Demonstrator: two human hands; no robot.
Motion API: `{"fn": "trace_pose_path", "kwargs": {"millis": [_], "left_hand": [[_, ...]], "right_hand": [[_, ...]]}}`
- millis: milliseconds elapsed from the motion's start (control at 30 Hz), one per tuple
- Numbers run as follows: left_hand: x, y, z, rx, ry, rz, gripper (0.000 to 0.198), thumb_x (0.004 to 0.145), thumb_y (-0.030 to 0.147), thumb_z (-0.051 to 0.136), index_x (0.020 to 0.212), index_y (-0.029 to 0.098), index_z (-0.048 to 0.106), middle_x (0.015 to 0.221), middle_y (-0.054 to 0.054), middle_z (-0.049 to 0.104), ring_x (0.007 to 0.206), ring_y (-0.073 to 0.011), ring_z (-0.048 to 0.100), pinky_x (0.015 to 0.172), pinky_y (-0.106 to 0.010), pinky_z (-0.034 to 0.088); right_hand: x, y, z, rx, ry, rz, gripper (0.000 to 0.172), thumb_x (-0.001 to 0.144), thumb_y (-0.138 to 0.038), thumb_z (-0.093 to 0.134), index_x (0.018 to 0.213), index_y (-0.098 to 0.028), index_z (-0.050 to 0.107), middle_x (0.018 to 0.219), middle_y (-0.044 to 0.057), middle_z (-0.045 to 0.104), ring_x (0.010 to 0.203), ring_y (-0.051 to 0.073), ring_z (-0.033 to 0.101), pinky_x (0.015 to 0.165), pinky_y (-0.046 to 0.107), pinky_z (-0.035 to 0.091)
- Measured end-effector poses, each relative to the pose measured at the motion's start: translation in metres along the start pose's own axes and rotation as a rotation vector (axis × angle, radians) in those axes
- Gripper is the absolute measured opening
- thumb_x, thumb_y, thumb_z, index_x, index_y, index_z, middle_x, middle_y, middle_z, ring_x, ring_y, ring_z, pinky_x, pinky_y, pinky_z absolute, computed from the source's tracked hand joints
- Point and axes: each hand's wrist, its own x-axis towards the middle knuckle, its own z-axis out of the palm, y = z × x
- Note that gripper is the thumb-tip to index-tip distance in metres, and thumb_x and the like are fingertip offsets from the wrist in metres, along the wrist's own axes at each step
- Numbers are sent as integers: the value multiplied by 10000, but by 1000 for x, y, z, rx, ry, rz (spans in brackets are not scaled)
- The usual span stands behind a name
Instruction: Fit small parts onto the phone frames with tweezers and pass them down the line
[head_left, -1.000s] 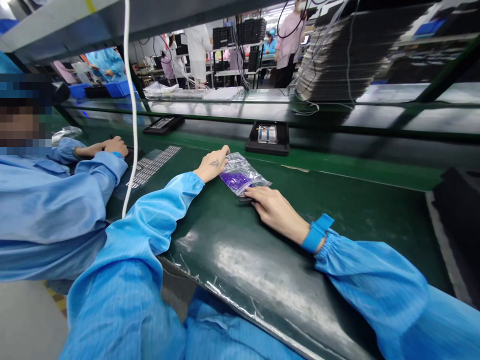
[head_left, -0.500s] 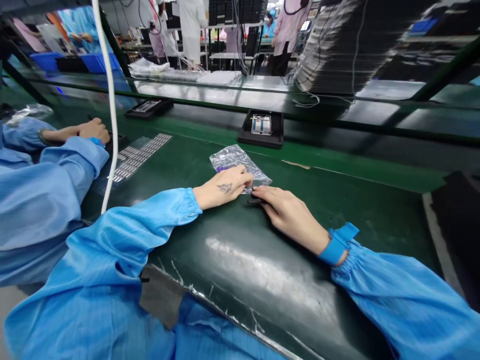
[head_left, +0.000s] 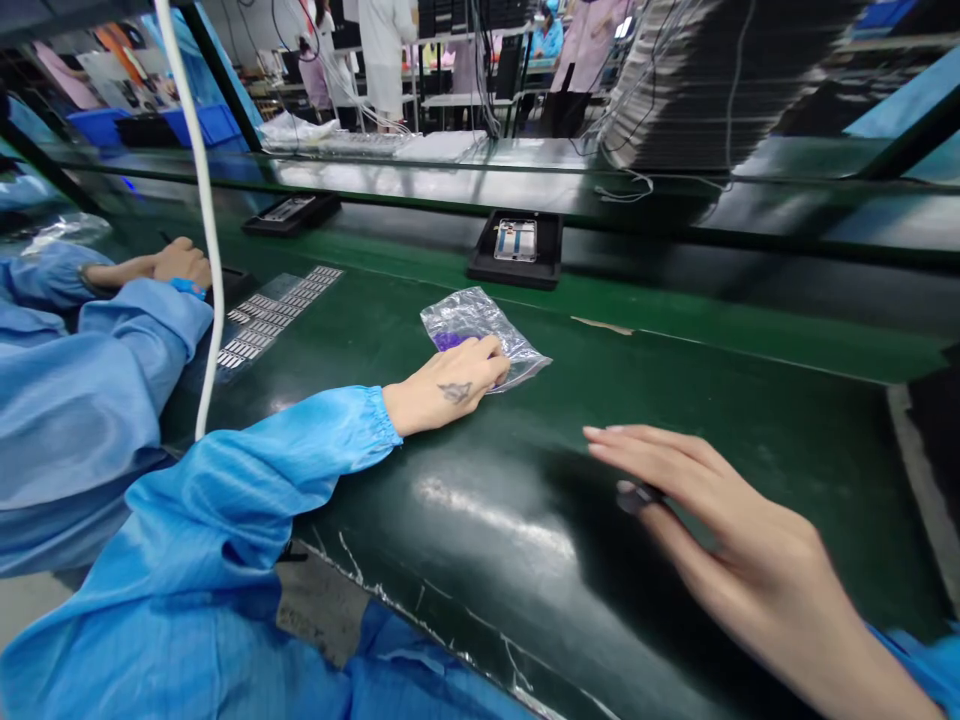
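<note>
Clearly, the left hand (head_left: 454,385) is the nearer one to the clear plastic bag (head_left: 487,315): it lies over the bag's near left part, fingers curled down onto it, while the right hand (head_left: 739,545) hangs well apart, to the right and nearer the viewer. The bag rests on the green tabletop (head_left: 450,540), its long axis slanting from far left to near right, so that its near right corner points roughly toward the right hand. From the left hand's fingers, most of the visible film spreads to the far side and the right. Purple contents (head_left: 451,340) show just beyond the left knuckles. Whether the left fingers pinch the film or only press it cannot be told, as the back of the hand hides the contact. The right hand's fingers reach out close together, with a narrow gap above the thumb; a small dark object (head_left: 641,493) sits at the thumb tip, too blurred to identify or to tell how firmly it is held. Beyond the bag, slightly right, lies a black tray (head_left: 477,268) with a metallic part (head_left: 516,241) in it.
</note>
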Motion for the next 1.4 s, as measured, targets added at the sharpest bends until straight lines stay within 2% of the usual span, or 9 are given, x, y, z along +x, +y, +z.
{"fn": "trace_pose_path", "kwargs": {"millis": [233, 600, 733, 833, 933, 1067, 1167, 1267, 1400], "left_hand": [[3, -3, 2, -111, -9, -13, 110, 1003, 170, 463, 950, 184, 559, 1039, -60, 553, 926, -195, 559, 851, -335, 482], [2, -2, 11, -51, -18, 122, 224, 1035, 233, 320, 942, 202, 522, 976, -75, 561, 864, -228, 532, 829, -399, 482], [0, -1, 14, 15, 105, 174, 196, 1027, 240, 329, 979, 220, 518, 1181, -117, 580, 1051, -289, 541, 889, -442, 482], [0, 0, 8, -48, 164, 156, 177, 1027, 266, 337, 964, 247, 501, 1027, -79, 612, 941, -276, 573, 819, -422, 484], [0, 12, -2, -239, 155, 72, 198, 1027, 293, 362, 867, 249, 470, 813, -18, 560, 703, -213, 533, 663, -357, 454], [1, 50, -3, -628, 103, -24, 125, 986, 293, 480, 961, 230, 585, 880, -14, 636, 788, -184, 601, 715, -322, 478], [7, 78, 7, -1007, -23, -91, 181, 937, 321, 581, 963, 175, 684, 788, -16, 663, 728, -153, 620, 671, -276, 488], [12, 96, 16, -1360, -118, -233, 232, 873, 328, 692, 950, 111, 712, 789, -41, 691, 689, -116, 630, 661, -236, 506], [13, 105, 19, -1597, -162, -438, 238, 820, 264, 768, 944, 65, 726, 848, -89, 729, 720, -119, 686, 718, -231, 554]], "right_hand": [[-39, 14, -17, -49, 31, 44, 435, 959, -205, 480, 1344, -380, 582, 1261, 37, 700, 1142, 272, 674, 917, 461, 614], [-53, -11, -26, 55, 83, 84, 371, 943, -70, 487, 1231, -253, 633, 1205, 58, 721, 1146, 181, 656, 951, 337, 578], [-60, -27, -35, 84, 34, 40, 352, 925, -34, 474, 1184, -219, 624, 1158, 68, 725, 1079, 174, 657, 936, 319, 556], [-67, -35, -37, 63, 8, 67, 334, 930, -47, 472, 1178, -210, 625, 1096, 71, 728, 1012, 182, 663, 894, 329, 549], [-70, -39, -38, 47, 21, 88, 373, 933, -61, 478, 1241, -218, 619, 1085, 70, 721, 1001, 179, 660, 877, 327, 539], [-62, -38, -44, 25, 117, 117, 369, 941, -120, 506, 1223, -289, 673, 1060, 57, 697, 1005, 193, 635, 892, 357, 525], [-48, -28, -49, 72, 228, 280, 266, 952, -290, 560, 1156, -310, 731, 977, 53, 660, 885, 197, 636, 801, 353, 539], [-35, -12, -44, 284, 342, 502, 263, 902, -458, 633, 1075, -310, 765, 935, 35, 645, 746, 180, 613, 684, 343, 534], [-31, 0, -29, 735, 440, 740, 259, 824, -513, 722, 899, -271, 776, 885, 17, 690, 714, 164, 655, 698, 329, 568]]}}
